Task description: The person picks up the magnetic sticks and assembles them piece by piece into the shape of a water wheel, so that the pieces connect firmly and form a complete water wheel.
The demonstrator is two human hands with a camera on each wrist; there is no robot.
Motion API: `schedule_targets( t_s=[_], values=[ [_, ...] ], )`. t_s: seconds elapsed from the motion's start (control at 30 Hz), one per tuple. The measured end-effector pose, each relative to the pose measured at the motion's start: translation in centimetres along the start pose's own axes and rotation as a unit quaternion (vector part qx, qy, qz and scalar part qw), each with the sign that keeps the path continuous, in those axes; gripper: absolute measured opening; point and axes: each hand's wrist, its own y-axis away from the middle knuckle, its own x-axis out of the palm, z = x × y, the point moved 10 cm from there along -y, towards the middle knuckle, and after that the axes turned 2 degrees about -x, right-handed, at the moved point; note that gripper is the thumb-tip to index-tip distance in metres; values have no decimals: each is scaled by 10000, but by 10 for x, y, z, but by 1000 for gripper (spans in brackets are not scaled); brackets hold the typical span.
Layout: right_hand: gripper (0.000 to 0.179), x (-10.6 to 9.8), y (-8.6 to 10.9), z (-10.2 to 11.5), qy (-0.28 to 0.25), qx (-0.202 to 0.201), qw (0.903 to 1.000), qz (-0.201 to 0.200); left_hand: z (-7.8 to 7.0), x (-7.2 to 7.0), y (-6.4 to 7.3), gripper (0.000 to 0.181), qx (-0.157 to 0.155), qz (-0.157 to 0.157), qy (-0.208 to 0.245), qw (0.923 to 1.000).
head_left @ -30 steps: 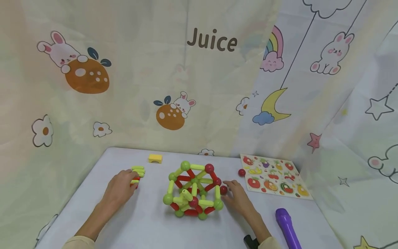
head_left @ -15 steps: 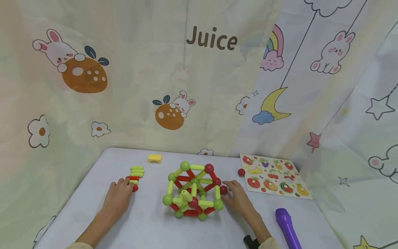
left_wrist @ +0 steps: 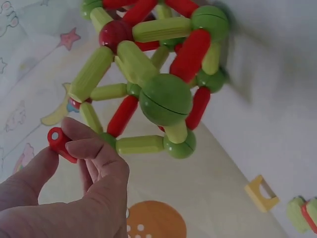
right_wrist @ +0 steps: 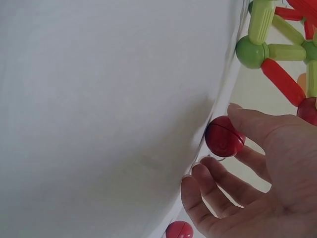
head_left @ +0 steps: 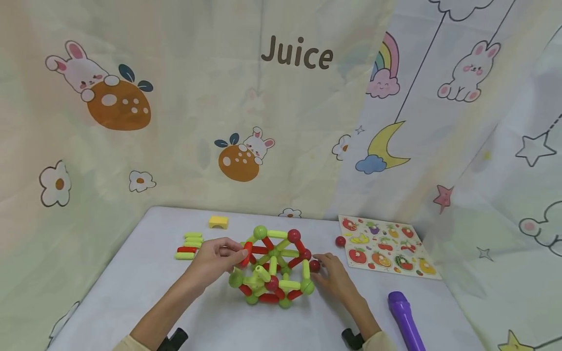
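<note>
My left hand (head_left: 218, 259) pinches a red magnetic rod (left_wrist: 61, 144) between thumb and fingertips, beside the left side of a frame built of rods and balls. This frame (left_wrist: 162, 30) joins lime and red rods with green and red balls and stands in the table's middle. In the head view the left hand hides part of its left side. At its right side, my right hand (head_left: 337, 279) has thumb and fingers curled round a loose red ball (right_wrist: 225, 136) resting on the table. A lime rod (head_left: 263, 274) sticks up from a red ball at the frame's front.
Left of the frame lie several lime and red rods (head_left: 186, 255); a yellow arch block (head_left: 218, 222) is behind them. Another red ball (head_left: 340, 241) sits by the fruit-picture board (head_left: 386, 248) at back right. A purple microphone-shaped toy (head_left: 406, 319) lies at front right.
My left hand has taken a red rod from the row of loose rods and carried it right to the frame. My right hand has stayed by the red ball.
</note>
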Motion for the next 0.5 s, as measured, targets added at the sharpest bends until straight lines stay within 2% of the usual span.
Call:
schedule_targets(
  t_s=[0.13,0.33,0.5],
  values=[
    [53,1,0,2,25,-15,10000,9,-7,12,-5,21,-118,108,202,9997],
    [52,1,1,2,41,3,10000,25,-4,18,-14,19,-307,74,200,9993],
    [51,0,1,2,73,-29,10000,-18,-3,22,-20,19,-289,38,192,9994]
  ],
)
